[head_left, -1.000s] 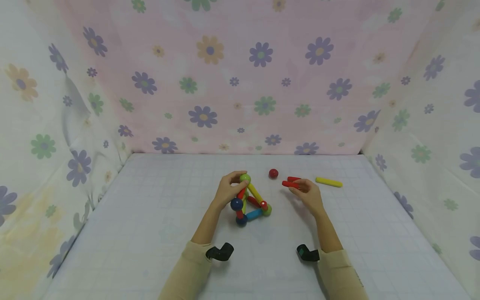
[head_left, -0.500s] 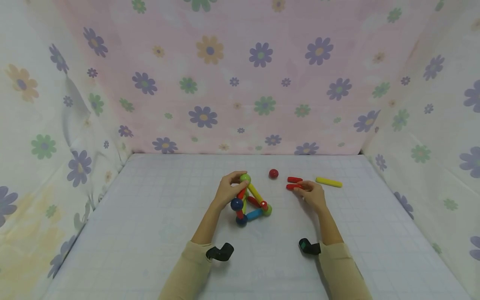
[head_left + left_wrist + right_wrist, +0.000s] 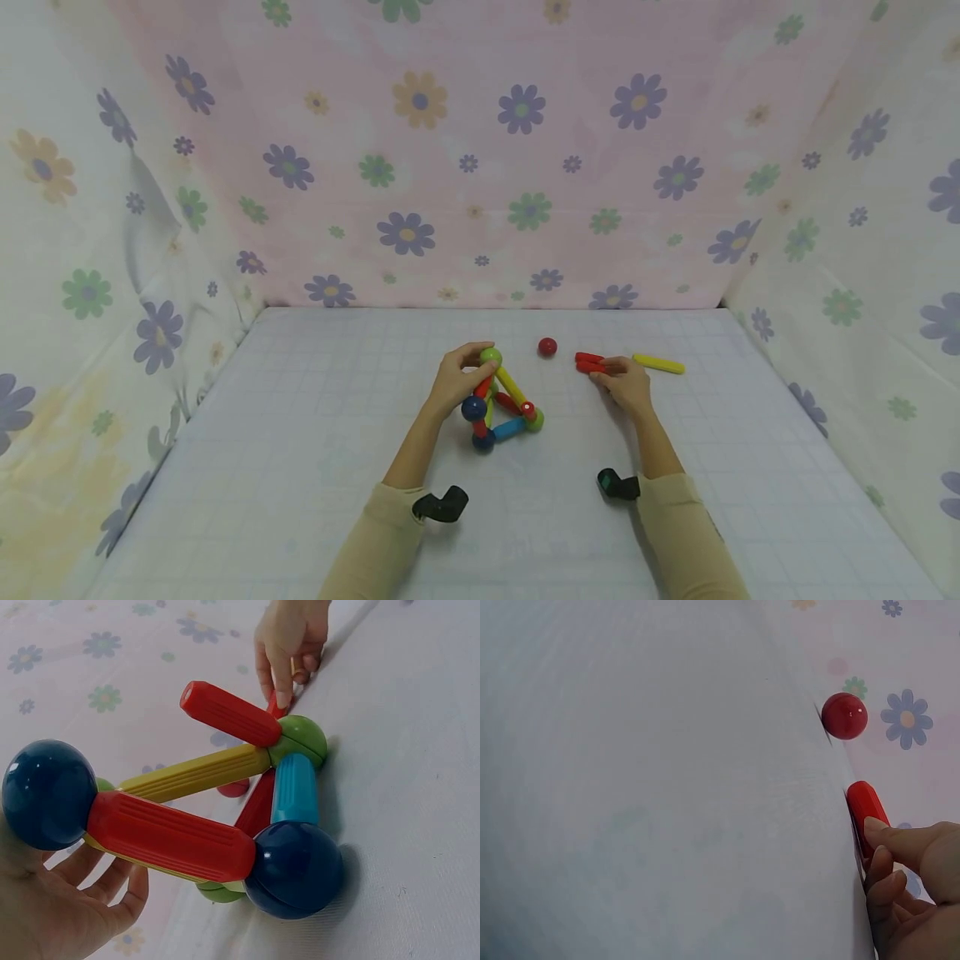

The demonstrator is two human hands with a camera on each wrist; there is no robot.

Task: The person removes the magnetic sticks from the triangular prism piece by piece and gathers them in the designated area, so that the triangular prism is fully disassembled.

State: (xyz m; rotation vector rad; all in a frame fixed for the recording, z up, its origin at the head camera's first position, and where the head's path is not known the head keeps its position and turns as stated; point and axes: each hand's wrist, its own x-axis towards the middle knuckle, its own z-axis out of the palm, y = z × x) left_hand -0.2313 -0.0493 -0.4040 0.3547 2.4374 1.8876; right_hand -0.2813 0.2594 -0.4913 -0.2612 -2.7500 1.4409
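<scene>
My left hand [image 3: 454, 379] grips a construction of magnetic rods and balls at its light green top ball [image 3: 491, 357]. Seen in the left wrist view, the construction has dark blue balls [image 3: 294, 868], a long red rod [image 3: 171, 835], a yellow rod [image 3: 199, 774] and a short blue rod [image 3: 295, 789]. Another red rod [image 3: 229, 712] juts from a green ball [image 3: 298, 741], its other end free. To the right, my right hand [image 3: 628, 387] pinches a loose red rod [image 3: 589, 367] at table level, alongside a second red rod [image 3: 588, 357]. Fingers partly hide both rods.
A red ball [image 3: 547, 347] lies between the construction and the loose red rods. Beyond my right hand lies a yellow rod [image 3: 658, 364]. Flowered cloth walls [image 3: 480, 192] enclose the pale table [image 3: 315, 467] at the back and sides.
My right hand has lowered the red rod and shifted it slightly right, then moved it back against the other loose red rod. My left hand and the construction stay put.
</scene>
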